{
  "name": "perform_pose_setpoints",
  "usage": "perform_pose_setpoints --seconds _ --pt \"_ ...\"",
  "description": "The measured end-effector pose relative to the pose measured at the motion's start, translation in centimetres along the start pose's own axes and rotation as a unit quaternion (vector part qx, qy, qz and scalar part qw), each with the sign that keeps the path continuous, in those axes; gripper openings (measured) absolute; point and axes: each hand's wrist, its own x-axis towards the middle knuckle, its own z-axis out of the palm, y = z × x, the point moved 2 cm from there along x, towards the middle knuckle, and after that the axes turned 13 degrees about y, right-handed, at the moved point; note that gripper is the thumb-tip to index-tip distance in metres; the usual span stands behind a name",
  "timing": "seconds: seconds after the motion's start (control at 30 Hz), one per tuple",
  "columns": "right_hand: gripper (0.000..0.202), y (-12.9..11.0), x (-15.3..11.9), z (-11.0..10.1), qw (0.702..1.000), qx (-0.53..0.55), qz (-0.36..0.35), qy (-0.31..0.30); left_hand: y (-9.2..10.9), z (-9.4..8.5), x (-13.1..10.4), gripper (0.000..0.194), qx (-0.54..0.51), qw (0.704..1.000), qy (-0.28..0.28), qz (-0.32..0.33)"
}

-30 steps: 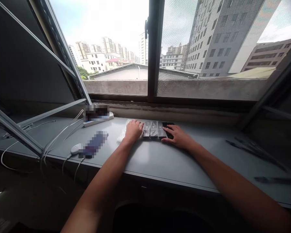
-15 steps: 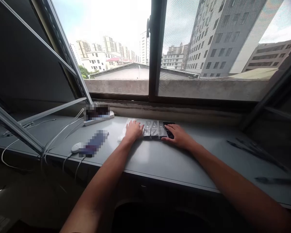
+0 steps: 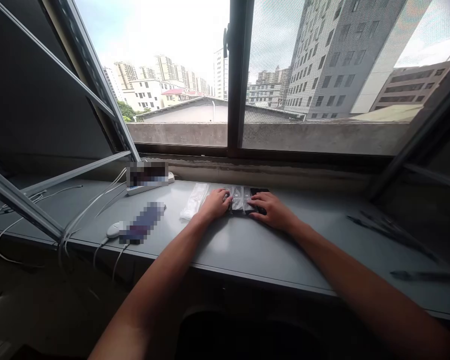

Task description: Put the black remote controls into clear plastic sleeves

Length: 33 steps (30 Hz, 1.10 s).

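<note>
A row of dark flat items in clear plastic wrap (image 3: 239,200) lies on the grey table near the window wall. My left hand (image 3: 215,204) rests on the left end of the row, its fingers curved over the wrap. On the right end, over a black part (image 3: 260,191), lies my right hand (image 3: 272,209) with fingers apart. A flattened sheet of clear plastic (image 3: 195,201) is just left of my left hand. What the items are is too small to tell.
Left on the grey table (image 3: 225,250) are a blurred phone-like object (image 3: 144,225), a round white charger (image 3: 114,229), a white power strip (image 3: 150,185) and loose cables. Metal frame bars slant at the left. Dark thin items (image 3: 393,235) lie at the right.
My left hand has moved right, off the loose plastic and onto the wrapped items. My right hand stays at the right end, its fingers slightly shifted. The view has shifted slightly.
</note>
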Motion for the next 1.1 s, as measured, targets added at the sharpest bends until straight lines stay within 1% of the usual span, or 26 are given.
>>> perform_pose_setpoints --seconds 0.17,0.23,0.27,0.43,0.57,0.77,0.83,0.93,1.03,1.1 --pt "0.019 -1.4 0.5 -0.5 0.997 0.069 0.011 0.012 0.1 -0.1 0.0 0.038 -0.002 1.000 -0.003 -0.002" --pt "0.009 -2.0 0.7 -0.7 0.997 0.075 0.015 0.012 0.2 -0.2 0.0 0.039 -0.005 1.000 -0.001 0.002" --pt "0.007 -2.3 0.7 -0.8 0.997 0.075 0.016 0.011 0.2 -0.2 0.0 0.039 -0.006 1.000 0.001 0.005" --pt "0.013 -2.9 0.7 -0.9 0.998 0.052 0.018 0.002 0.6 -0.3 0.0 0.040 -0.004 1.000 0.004 0.015" --pt "0.012 -3.1 0.7 -0.8 0.999 0.034 0.018 0.002 0.9 -0.2 -0.1 0.039 -0.008 1.000 0.003 0.029" --pt "0.010 -3.5 0.9 -1.1 0.998 0.053 0.032 0.032 1.3 -0.3 0.1 0.033 -0.057 0.995 0.040 0.072" --pt "0.008 -3.7 1.0 -1.4 0.995 0.071 0.048 0.049 1.8 -0.6 0.1 0.032 -0.078 0.992 0.049 0.091" --pt "0.008 -3.9 1.2 -1.7 0.989 0.099 0.079 0.077 2.7 -1.2 0.1 0.034 -0.104 0.988 0.046 0.108" --pt "0.018 -4.0 1.3 -1.9 0.977 0.141 0.121 0.105 3.4 -1.7 0.1 0.035 -0.116 0.986 0.040 0.114" --pt "0.027 -3.9 1.2 -1.8 0.963 0.179 0.161 0.123 3.6 -1.9 0.0 0.036 -0.115 0.986 0.039 0.110"
